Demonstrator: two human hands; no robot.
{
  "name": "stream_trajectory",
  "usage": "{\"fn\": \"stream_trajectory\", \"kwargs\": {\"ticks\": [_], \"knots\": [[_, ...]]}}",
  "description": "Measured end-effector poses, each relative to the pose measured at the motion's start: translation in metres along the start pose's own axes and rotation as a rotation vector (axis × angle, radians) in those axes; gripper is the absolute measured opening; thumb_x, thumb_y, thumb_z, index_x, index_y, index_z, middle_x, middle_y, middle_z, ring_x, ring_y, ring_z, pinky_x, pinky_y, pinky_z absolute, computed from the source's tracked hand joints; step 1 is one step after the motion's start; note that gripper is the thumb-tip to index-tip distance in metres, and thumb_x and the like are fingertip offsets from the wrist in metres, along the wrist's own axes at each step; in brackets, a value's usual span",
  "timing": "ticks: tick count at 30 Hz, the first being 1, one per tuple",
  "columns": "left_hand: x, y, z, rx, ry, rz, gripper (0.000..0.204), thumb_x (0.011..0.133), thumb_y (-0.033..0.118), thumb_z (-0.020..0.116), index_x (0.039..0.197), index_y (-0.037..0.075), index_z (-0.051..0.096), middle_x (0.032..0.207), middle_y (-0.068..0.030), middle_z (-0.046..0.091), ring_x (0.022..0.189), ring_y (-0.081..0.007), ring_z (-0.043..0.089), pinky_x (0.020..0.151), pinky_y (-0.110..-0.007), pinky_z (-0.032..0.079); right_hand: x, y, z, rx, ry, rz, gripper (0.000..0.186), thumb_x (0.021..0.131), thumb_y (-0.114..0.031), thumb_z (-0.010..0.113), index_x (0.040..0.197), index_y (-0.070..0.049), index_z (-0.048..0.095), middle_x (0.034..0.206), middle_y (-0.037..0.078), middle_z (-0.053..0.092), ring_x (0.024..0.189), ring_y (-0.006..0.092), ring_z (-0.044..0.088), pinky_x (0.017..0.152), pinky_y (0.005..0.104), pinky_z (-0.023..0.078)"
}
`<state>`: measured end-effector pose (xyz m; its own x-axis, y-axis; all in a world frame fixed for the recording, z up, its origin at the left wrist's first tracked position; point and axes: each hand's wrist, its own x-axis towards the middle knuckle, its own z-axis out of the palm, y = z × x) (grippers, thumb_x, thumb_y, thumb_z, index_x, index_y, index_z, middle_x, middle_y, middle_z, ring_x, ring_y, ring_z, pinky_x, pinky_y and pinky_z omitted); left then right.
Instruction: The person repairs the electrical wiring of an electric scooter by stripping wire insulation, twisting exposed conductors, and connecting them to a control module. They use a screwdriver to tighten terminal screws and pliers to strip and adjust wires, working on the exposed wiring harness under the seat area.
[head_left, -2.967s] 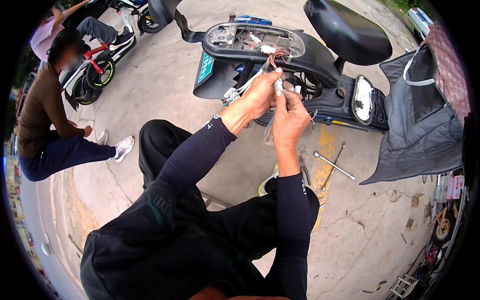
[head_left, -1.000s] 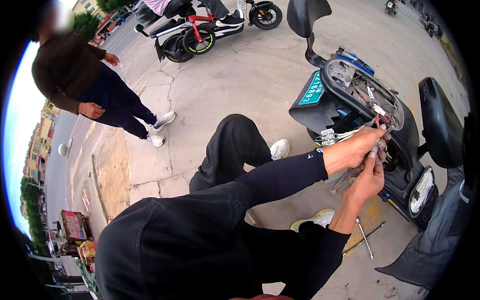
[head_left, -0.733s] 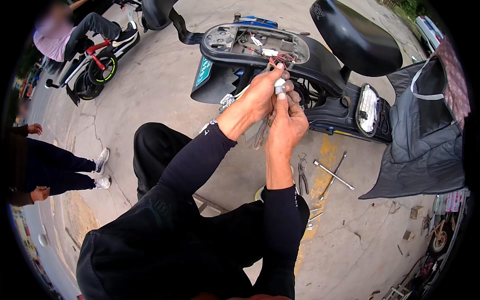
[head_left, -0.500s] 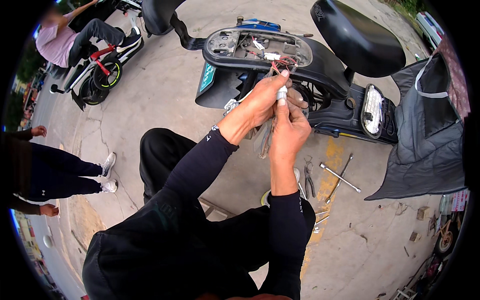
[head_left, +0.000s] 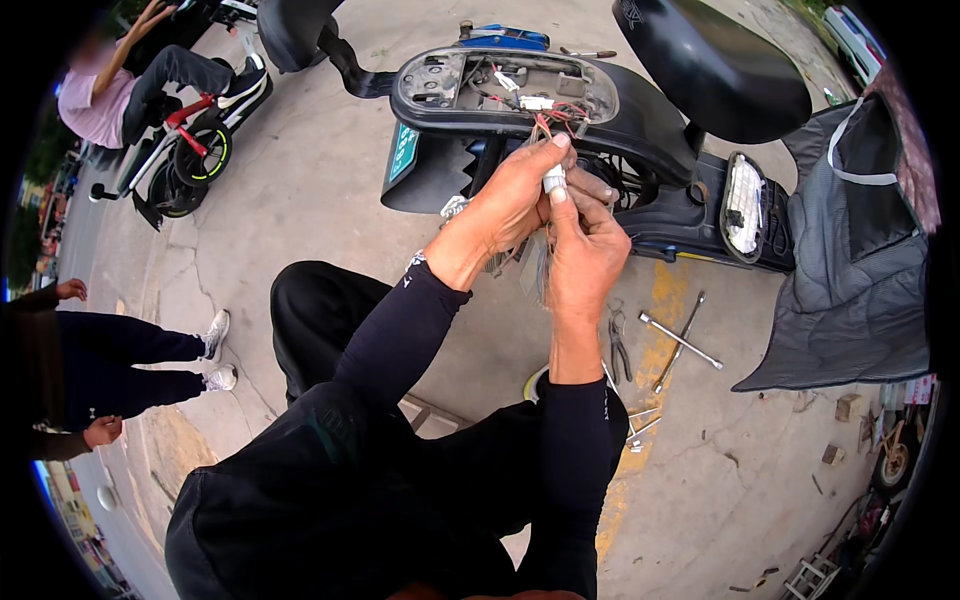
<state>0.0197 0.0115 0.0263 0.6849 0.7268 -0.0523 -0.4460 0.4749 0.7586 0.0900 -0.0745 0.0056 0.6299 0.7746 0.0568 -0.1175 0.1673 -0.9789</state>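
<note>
While the left hand point(head_left: 508, 200) and right hand point(head_left: 588, 250) pinch it, the small, whitish, blocky connector point(head_left: 553, 178) shows only partly, just below thin red wires point(head_left: 542, 123).

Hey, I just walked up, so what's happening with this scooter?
A person is holding a small white connector in the fingers of both the left hand and the right hand, beside the scooter. Its tray is open, with red wires showing. Whether the connector is fully joined, I can't tell. Pliers and a cross wrench lie on the ground.
</note>
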Motion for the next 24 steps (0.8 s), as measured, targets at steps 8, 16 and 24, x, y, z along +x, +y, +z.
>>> {"fn": "stream_trajectory", "kwargs": {"ticks": [8,16,24], "knots": [[-0.004,-0.004,0.000,0.085,0.119,0.062,0.034,0.105,0.039,0.041,0.093,0.008,0.047,0.095,-0.0238,0.071,0.053,-0.0147,0.057,0.038,-0.026,0.038,0.001,-0.001,0.007,0.176,-0.055,0.043,0.015,0.090,-0.009,0.073,0.097,0.005,0.074,0.078,0.001,0.067,0.064,0.0044,0.052,0.058,0.0200,0.041],[-0.016,-0.002,0.000,0.071,-0.089,-0.042,0.044,0.105,0.043,0.044,0.116,0.001,0.048,0.112,-0.0177,0.068,0.102,-0.0203,0.065,0.082,-0.030,0.054,-0.005,0.002,-0.001,0.014,-0.042,-0.062,0.018,0.096,-0.011,0.065,0.101,0.005,0.071,0.081,0.001,0.065,0.065,0.0046,0.052,0.054,0.0193,0.038],[-0.069,-0.047,-0.023,0.651,0.335,0.540,0.050,0.100,0.017,0.050,0.143,-0.001,0.034,0.147,-0.0189,0.040,0.137,-0.0302,0.040,0.112,-0.039,0.035,-0.012,0.029,0.007,-0.024,-0.136,-0.049,0.019,0.096,-0.011,0.066,0.102,0.007,0.067,0.082,0.004,0.065,0.066,0.0058,0.056,0.056,0.0212,0.045]]}}
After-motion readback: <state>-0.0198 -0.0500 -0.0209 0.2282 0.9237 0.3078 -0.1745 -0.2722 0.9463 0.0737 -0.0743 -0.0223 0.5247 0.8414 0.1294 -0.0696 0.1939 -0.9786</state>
